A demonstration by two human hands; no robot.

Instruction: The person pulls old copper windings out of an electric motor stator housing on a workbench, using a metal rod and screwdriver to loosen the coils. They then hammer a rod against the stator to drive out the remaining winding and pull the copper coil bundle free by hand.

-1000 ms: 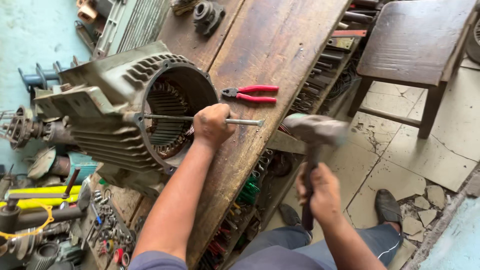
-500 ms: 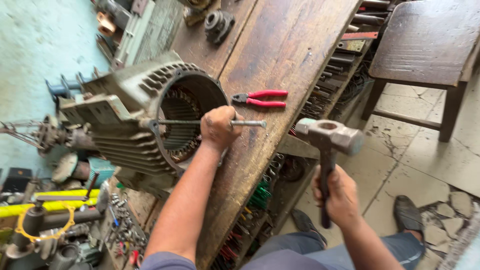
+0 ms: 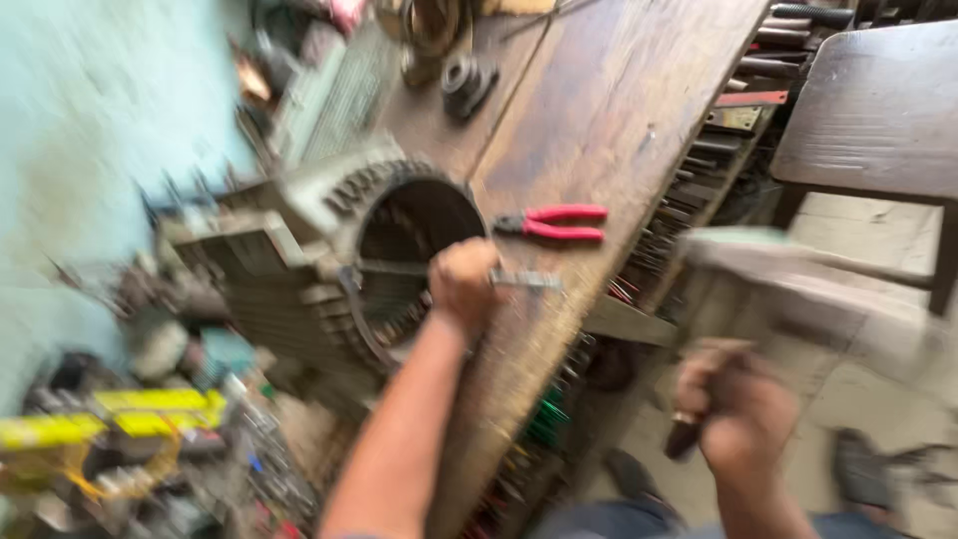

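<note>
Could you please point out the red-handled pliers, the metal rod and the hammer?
red-handled pliers (image 3: 559, 223), head view, on the red handles.
metal rod (image 3: 529, 280), head view, on its free end.
hammer (image 3: 733, 250), head view, on its blurred head.

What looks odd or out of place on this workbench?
Nothing is clearly damaged or spilled. The red-handled pliers lie loose on the wooden workbench near the left hand, which grips a metal rod. Blur hides finer detail.

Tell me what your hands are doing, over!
Left hand shut on metal rod poking into motor housing. Right hand shut on hammer, blurred. Red pliers lie beside the rod.
</note>
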